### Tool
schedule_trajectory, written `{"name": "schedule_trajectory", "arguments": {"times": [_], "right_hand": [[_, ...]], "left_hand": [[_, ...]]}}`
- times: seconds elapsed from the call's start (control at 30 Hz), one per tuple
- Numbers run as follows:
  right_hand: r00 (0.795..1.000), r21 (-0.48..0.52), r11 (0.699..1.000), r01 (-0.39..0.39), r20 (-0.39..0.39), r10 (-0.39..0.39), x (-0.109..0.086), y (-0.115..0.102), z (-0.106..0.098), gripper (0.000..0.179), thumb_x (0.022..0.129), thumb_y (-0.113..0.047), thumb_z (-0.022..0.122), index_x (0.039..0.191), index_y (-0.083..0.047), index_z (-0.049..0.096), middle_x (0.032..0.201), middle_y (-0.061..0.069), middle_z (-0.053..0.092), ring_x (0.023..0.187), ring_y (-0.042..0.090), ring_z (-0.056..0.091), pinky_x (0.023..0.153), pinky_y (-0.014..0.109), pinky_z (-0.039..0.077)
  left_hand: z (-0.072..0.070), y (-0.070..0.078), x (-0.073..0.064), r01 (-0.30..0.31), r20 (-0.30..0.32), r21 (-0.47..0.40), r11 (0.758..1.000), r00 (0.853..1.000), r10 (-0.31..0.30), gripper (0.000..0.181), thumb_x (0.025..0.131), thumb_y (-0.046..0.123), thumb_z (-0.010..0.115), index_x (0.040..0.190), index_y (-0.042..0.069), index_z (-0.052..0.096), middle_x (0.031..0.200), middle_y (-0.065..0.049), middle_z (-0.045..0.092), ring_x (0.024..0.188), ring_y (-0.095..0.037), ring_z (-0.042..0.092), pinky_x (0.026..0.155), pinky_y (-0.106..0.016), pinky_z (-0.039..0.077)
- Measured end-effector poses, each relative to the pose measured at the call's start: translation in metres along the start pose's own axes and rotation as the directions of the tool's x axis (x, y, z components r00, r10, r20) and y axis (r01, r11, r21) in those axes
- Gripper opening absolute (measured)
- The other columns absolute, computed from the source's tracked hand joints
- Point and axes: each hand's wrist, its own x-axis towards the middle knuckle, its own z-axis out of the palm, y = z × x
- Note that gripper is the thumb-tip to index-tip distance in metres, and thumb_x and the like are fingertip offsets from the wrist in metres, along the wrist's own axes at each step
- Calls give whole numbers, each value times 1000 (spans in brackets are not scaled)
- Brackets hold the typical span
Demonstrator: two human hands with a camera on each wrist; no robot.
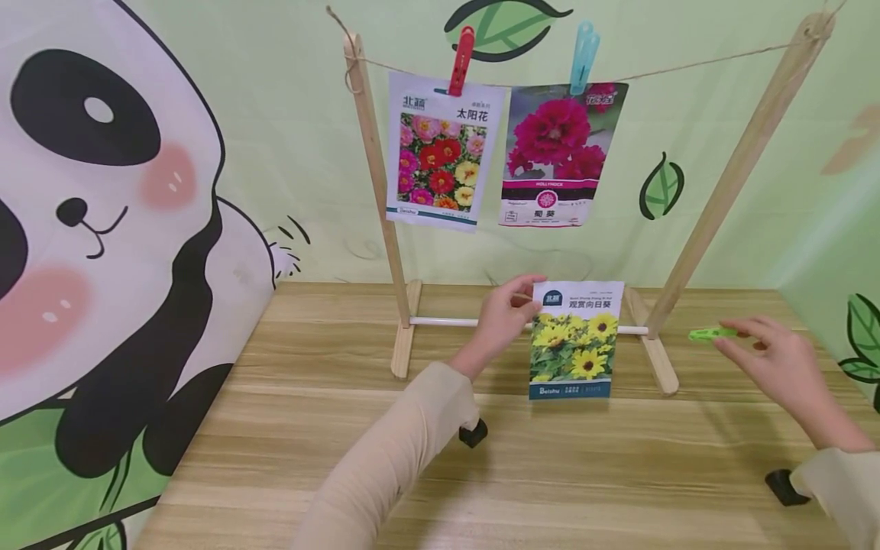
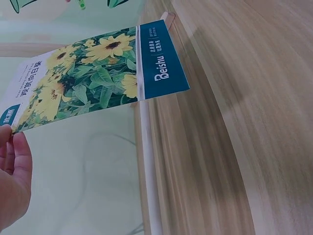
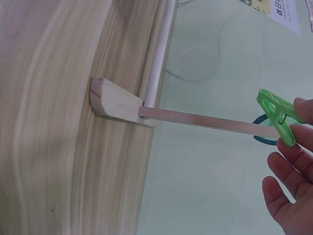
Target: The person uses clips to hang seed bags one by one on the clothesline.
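My left hand pinches a seed packet with yellow sunflowers by its upper left edge. The packet is held upright above the table, in front of the rack's white crossbar. In the left wrist view, thumb and fingertips grip one corner of the sunflower packet. To the right of the rack, my right hand holds a green clothespin between thumb and fingers. The right wrist view shows the green clothespin side on, with the other fingers loosely bent below it.
A twine line runs between two wooden posts. From it hang a packet of mixed flowers under a red clothespin and a magenta hollyhock packet under a blue clothespin. A panda-printed backdrop stands behind the wooden table.
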Motion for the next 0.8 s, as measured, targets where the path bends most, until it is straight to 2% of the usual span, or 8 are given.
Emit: {"name": "schedule_trajectory", "arguments": {"times": [0.13,0.2,0.27,0.33,0.4,0.47,0.57,0.8], "right_hand": [[1000,-2,1000,20,-6,-20,3,-2,-2,36,85,-21,58,107,7,58,100,25,56,81,33,53,65,35,44],[999,-6,999,41,-22,-41,5,-2,-3,34,84,-21,60,105,6,59,99,23,57,79,12,53,63,22,41],[997,-7,998,64,-40,-64,7,-3,-3,33,82,-20,61,103,5,61,97,23,58,79,-9,44,61,14,37],[995,-10,997,82,-52,-83,9,-4,-3,32,82,-20,62,102,5,62,97,22,59,79,-17,36,59,8,32],[994,-12,996,90,-55,-90,10,-5,-4,32,81,-20,63,101,5,62,98,22,58,80,-11,41,60,6,31],[995,-8,996,87,-48,-87,11,-6,-5,32,82,-20,62,102,5,61,100,23,58,83,8,50,60,6,31],[996,-4,997,78,-34,-78,13,-7,-7,34,82,-19,62,105,6,59,102,25,56,86,35,50,61,8,30],[997,-12,998,65,-30,-65,16,-11,-10,33,81,-16,63,106,6,59,103,23,54,85,35,49,62,16,33]], "left_hand": [[1,1,1,3,-6,8,1000,1000,-3,37,83,4,58,115,22,58,91,-2,55,74,-11,55,65,-28,52],[1,3,1,2,-6,11,1000,1000,-2,37,83,4,58,115,22,58,91,-2,55,74,-11,55,64,-25,51],[1,4,1,3,-4,15,1000,1000,-3,38,83,4,58,115,22,58,91,-2,55,75,-11,55,63,-22,51],[1,6,1,2,0,10,1000,1000,-2,38,83,3,58,116,22,57,91,-2,55,75,-11,55,64,-23,51],[1,7,2,1,5,-2,1000,1000,-1,39,82,3,58,116,21,57,92,-3,55,75,-11,55,66,-27,52],[1,7,2,1,8,-9,1000,1000,-1,39,82,2,57,117,20,57,92,-3,55,75,-10,55,68,-30,52],[1,9,2,-1,10,-11,1000,1000,1,39,82,2,58,117,20,57,92,-3,55,75,-10,55,67,-30,53],[1,11,2,-12,19,17,1000,1000,12,39,82,4,58,117,22,57,93,-3,55,78,-10,56,64,-20,50]]}}
